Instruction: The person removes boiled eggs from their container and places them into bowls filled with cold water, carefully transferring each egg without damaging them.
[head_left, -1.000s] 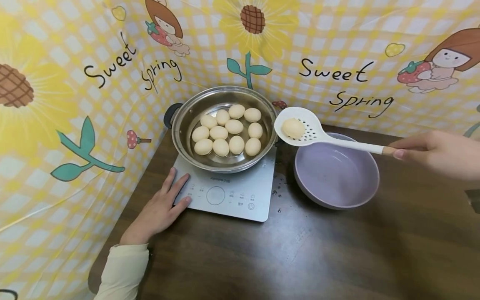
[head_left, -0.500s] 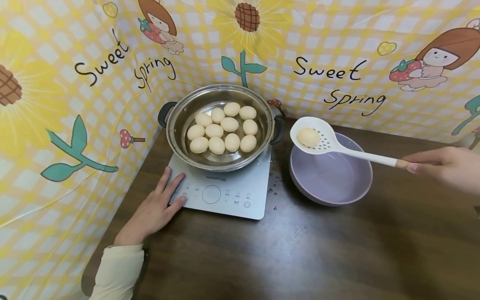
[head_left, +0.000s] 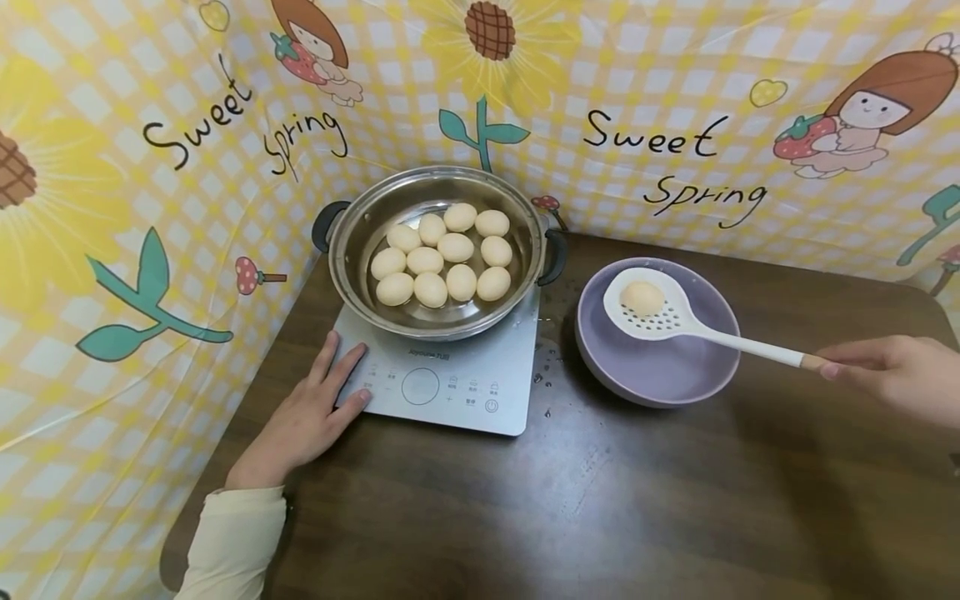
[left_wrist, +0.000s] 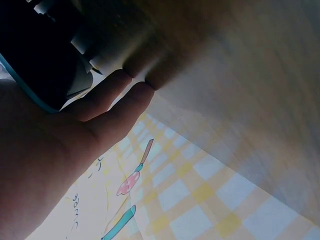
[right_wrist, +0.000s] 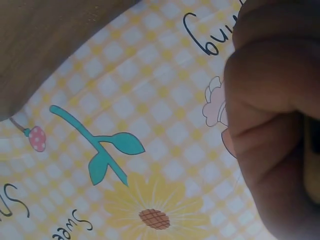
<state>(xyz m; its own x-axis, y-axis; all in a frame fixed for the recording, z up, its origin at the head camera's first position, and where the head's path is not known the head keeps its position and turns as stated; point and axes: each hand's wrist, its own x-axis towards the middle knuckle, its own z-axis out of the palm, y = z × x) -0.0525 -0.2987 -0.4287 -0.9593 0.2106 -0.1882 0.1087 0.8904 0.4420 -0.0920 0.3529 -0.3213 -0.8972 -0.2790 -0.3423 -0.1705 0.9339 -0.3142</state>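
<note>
In the head view my right hand (head_left: 900, 375) grips the handle end of a white slotted spoon (head_left: 720, 335). One pale egg (head_left: 642, 297) lies in the spoon's bowl, which is over the inside of a purple bowl (head_left: 667, 387). Curled fingers (right_wrist: 270, 125) fill the right side of the right wrist view. My left hand (head_left: 300, 417) rests with spread fingers at the left edge of a white induction cooktop (head_left: 450, 408). On the cooktop stands a steel pot (head_left: 352, 292) with several eggs (head_left: 455, 247) in it. Two left fingers (left_wrist: 125, 105) show in the left wrist view, beside the cooktop's dark underside.
The pot's black side handles (head_left: 553, 257) stick out left and right. Water drops (head_left: 543, 379) dot the brown table (head_left: 622, 500) between cooktop and bowl. A yellow checked sheet (head_left: 600, 192) hangs behind and along the left side.
The slotted spoon with its egg has moved right and down, from beside the pot to over the purple bowl. The left hand stays on the cooktop, while the head view has shifted slightly.
</note>
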